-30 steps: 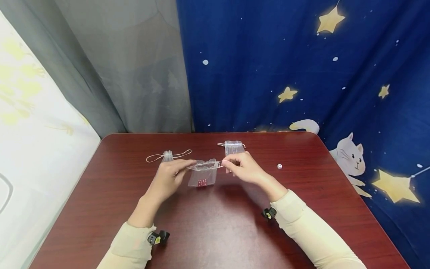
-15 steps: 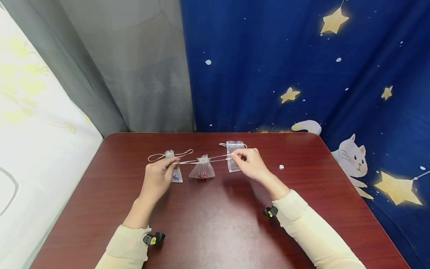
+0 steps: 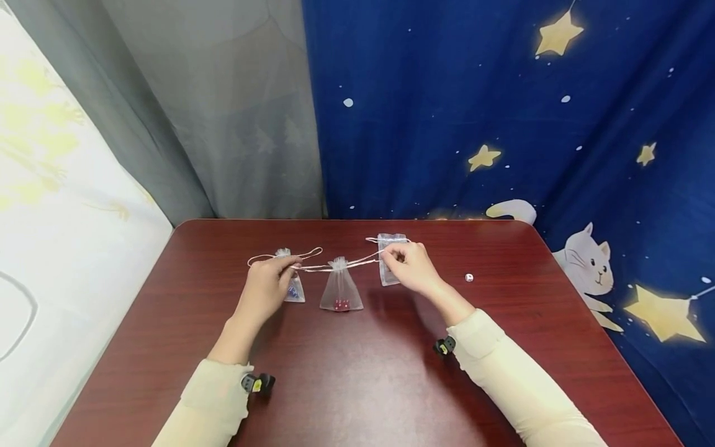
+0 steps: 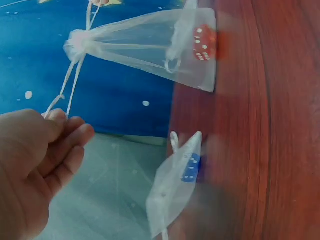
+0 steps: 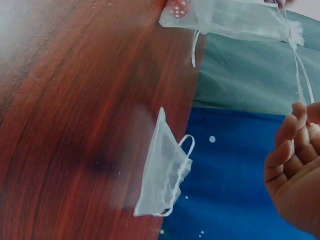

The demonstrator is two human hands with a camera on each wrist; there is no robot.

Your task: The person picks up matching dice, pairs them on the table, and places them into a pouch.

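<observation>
A sheer white drawstring pouch hangs between my hands, its neck gathered tight and red dice at its bottom. My left hand pinches the drawstring's left loop between thumb and fingers. On the other side, my right hand pinches the right loop. Both cords stretch out taut from the gathered neck in the left wrist view. Behind my left hand lies another closed pouch with blue dice. A third pouch, its mouth loose and no dice visible inside, lies behind my right hand.
A single white die sits on the reddish-brown table to the right of my right hand. Grey and blue curtains hang just behind the table's far edge.
My hands have drawn apart, pulling the drawstring, and the red-dice pouch's wide mouth has cinched shut. In the last half second the pouch's bottom has dropped and its body hangs longer.
</observation>
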